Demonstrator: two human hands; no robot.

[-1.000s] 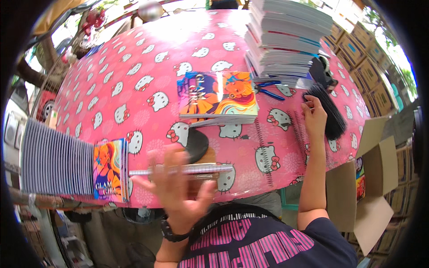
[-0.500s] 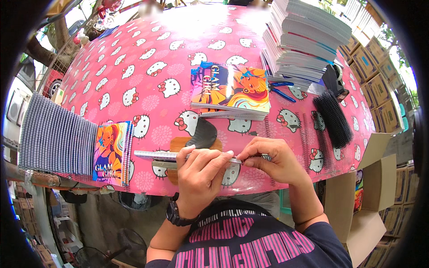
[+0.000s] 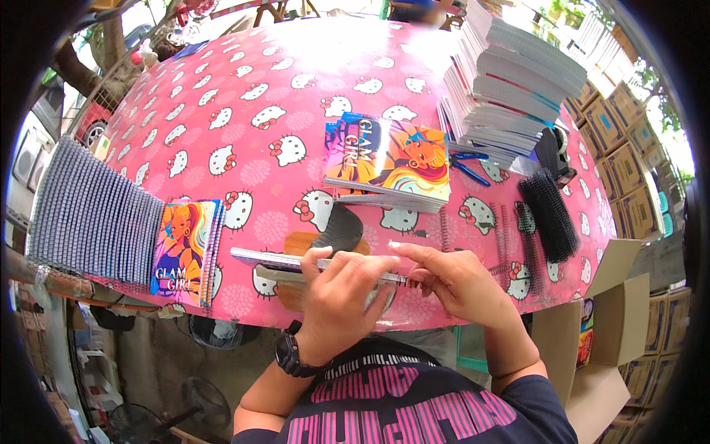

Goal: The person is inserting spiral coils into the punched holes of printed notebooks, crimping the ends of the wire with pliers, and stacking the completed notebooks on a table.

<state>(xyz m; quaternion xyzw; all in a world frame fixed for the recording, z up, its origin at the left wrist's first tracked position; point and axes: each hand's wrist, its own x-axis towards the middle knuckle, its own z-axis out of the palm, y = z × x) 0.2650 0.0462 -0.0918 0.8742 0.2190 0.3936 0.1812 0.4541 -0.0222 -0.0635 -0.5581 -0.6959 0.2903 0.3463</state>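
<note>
At the near edge of the pink cartoon-cat tablecloth (image 3: 244, 126), the left hand (image 3: 342, 296) grasps a thin stack of white notebook pages (image 3: 270, 259). The right hand (image 3: 455, 280) pinches a black spiral binding coil (image 3: 416, 280) at the stack's end.

A pink tabletop (image 3: 222, 111) with a white cat print carried a small stack of colourful notebooks (image 3: 388, 163) near its middle. A tall pile of white-edged books (image 3: 518, 81) stood at the far right, blue scissors (image 3: 466, 166) just beside its foot. Black binding combs (image 3: 549, 214) lay near the right edge. Bound notebooks (image 3: 92, 214) fanned along the left edge. Cardboard boxes (image 3: 614, 148) stood beyond the tabletop.
</note>
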